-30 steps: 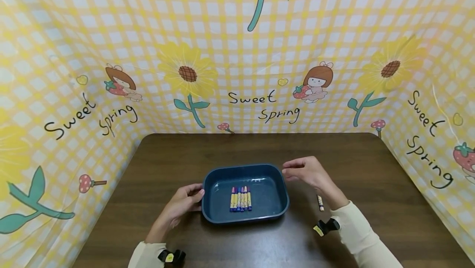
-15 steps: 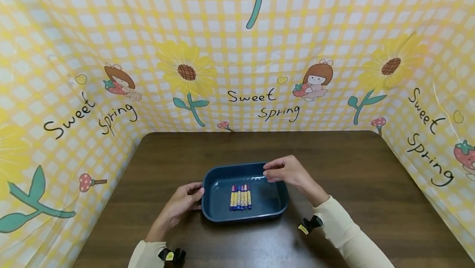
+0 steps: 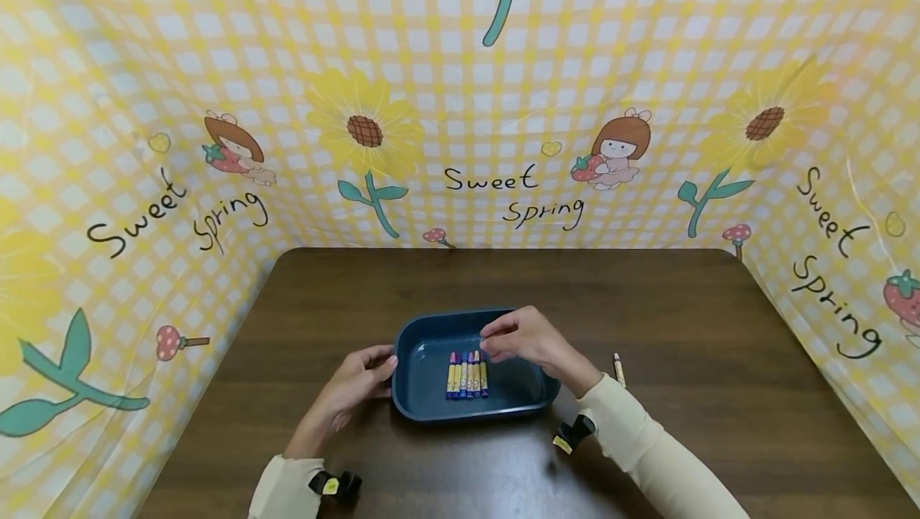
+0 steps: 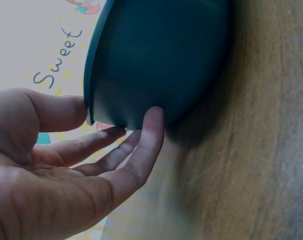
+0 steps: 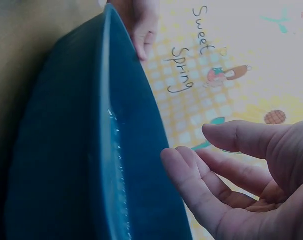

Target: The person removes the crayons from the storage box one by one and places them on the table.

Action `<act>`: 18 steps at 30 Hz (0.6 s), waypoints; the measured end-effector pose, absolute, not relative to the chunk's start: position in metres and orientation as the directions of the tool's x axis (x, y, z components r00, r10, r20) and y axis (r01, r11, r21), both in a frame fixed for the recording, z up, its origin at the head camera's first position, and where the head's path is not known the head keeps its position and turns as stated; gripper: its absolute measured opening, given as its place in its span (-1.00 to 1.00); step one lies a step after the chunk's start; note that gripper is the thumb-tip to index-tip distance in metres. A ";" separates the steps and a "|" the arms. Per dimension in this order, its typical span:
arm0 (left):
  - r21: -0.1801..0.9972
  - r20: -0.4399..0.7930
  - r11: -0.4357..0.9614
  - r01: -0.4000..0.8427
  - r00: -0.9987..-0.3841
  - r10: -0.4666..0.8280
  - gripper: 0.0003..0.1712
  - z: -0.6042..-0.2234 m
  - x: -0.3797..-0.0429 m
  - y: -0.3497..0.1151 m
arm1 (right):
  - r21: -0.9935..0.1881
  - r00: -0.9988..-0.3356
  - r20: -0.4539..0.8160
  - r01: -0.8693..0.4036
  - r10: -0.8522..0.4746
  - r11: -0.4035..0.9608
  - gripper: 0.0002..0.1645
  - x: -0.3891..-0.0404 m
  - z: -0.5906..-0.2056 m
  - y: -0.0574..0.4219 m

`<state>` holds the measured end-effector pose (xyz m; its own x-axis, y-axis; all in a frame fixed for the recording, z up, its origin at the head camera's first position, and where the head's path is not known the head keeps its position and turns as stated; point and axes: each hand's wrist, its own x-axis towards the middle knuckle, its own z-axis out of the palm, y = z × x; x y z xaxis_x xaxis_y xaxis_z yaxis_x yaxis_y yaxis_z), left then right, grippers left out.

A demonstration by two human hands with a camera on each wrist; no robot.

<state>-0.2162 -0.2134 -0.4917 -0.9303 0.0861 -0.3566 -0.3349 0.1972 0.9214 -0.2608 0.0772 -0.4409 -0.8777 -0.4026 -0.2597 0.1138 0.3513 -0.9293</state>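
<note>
A dark blue rectangular tray (image 3: 426, 385) stands on the table, and several crayons (image 3: 467, 376) with yellow wrappers lie side by side inside it. My left hand (image 3: 350, 383) holds the tray's left end; in the left wrist view its thumb is at the rim and a fingertip presses the outer wall (image 4: 156, 60). Over the tray, just right of the crayons, hovers my right hand (image 3: 528, 337). The right wrist view shows a gap between thumb and bent fingers (image 5: 189, 175), with nothing in it.
One loose crayon (image 3: 619, 370) lies on the brown wooden table (image 3: 690, 391), right of the tray beside my right sleeve (image 3: 625, 431). A checked yellow cloth (image 3: 460, 88) with printed flowers surrounds the table at the back and sides.
My right hand has moved left, from beside the tray's right end to above its inside near the crayons. My left hand stays at the tray's left end. The crayons lie as before.
</note>
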 end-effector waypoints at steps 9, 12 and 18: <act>0.933 -0.329 0.189 -0.306 -0.938 0.105 -0.53 -0.490 -0.217 -0.215 | -0.904 -0.876 -0.310 0.151 -0.370 0.399 -0.69 -0.266 -0.453 0.067; 0.932 -0.333 0.187 -0.311 -0.937 0.105 -0.53 -0.491 -0.216 -0.215 | -0.892 -0.875 -0.329 0.165 -0.355 0.421 -0.76 -0.266 -0.458 0.066; 0.926 -0.346 0.193 -0.324 -0.933 0.095 -0.53 -0.492 -0.215 -0.214 | -0.858 -0.883 -0.341 0.153 -0.321 0.490 -0.82 -0.265 -0.467 0.064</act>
